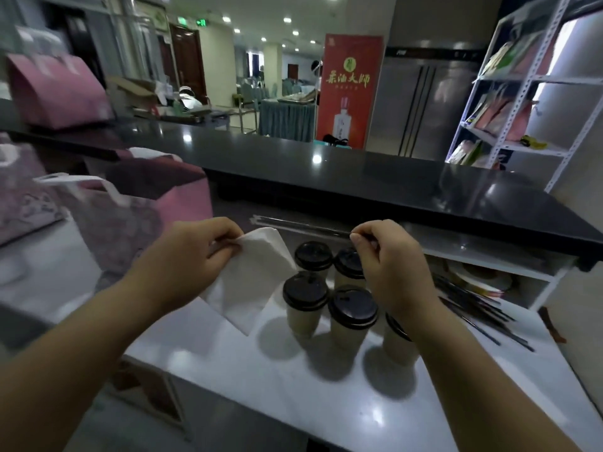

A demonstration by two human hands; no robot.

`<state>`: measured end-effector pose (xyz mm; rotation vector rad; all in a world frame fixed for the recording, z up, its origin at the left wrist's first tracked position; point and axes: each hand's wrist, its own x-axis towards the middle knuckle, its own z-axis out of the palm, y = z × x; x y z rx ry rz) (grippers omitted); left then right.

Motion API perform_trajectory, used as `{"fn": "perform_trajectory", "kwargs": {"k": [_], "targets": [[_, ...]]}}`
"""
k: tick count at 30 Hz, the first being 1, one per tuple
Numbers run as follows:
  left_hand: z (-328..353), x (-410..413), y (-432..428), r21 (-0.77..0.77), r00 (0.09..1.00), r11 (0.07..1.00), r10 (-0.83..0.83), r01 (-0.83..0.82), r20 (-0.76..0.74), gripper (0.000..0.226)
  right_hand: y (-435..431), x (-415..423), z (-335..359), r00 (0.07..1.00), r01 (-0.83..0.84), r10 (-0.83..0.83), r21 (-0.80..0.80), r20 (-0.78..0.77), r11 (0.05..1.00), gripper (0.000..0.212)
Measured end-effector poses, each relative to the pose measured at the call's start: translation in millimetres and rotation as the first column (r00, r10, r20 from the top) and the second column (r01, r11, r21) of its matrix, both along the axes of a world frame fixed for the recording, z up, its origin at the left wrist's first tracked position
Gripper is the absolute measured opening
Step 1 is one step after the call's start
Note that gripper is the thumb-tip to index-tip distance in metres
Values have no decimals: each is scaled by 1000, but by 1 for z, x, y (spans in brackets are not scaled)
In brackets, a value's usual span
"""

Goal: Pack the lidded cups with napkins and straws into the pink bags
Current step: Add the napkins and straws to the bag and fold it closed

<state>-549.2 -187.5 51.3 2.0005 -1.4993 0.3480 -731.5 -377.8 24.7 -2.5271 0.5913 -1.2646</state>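
Several beige cups with black lids [306, 293] stand grouped on the white counter [326, 402]. My left hand [192, 256] pinches a white napkin [251, 282] that hangs down beside the cups. Above the back cups, my right hand [388, 256] pinches one end of a wrapped straw [300, 226], which reaches out to the left. An open pink bag [143, 203] with white handles stands to the left of my left hand.
More pink bags [55, 93] sit on the left and on the dark raised counter [359, 171]. A pile of dark wrapped straws [479, 311] lies right of the cups. A white shelf [509, 272] sits under the counter; a metal rack [522, 93] stands at right.
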Motion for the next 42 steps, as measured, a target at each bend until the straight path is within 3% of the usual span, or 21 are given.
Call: {"fn": "perform_trajectory", "kwargs": {"k": [8,18,24,30,34,37,39,42], "targets": [[19,94,51,-62,994,992,113,-113,-9,13,38,98,21,995,-81,83,-29,62,996,7],[64,239,49,-208,972,960,211,-186,107,15,27,258,52,987,-131,142,-130,79,983,9],[80,324,32,-223,967,960,204,-167,151,16,16,349,64,963,-234,202,-185,-178,954,16],[61,381,15,-131,991,988,92,-79,96,14,18,415,46,860,-210,57,-250,-507,945,17],[48,406,6,-109,1000,994,-21,22,17,15,21,433,39,800,-139,41,-117,-599,983,26],[39,423,3,-127,995,989,-82,75,-55,13,19,432,41,810,-106,84,-4,-581,994,31],[34,431,0,-163,984,979,-140,121,-113,12,22,429,43,854,-124,209,204,-477,971,27],[27,438,-5,-193,946,959,-246,206,-210,5,31,428,47,881,-229,411,551,-233,803,19]]}}
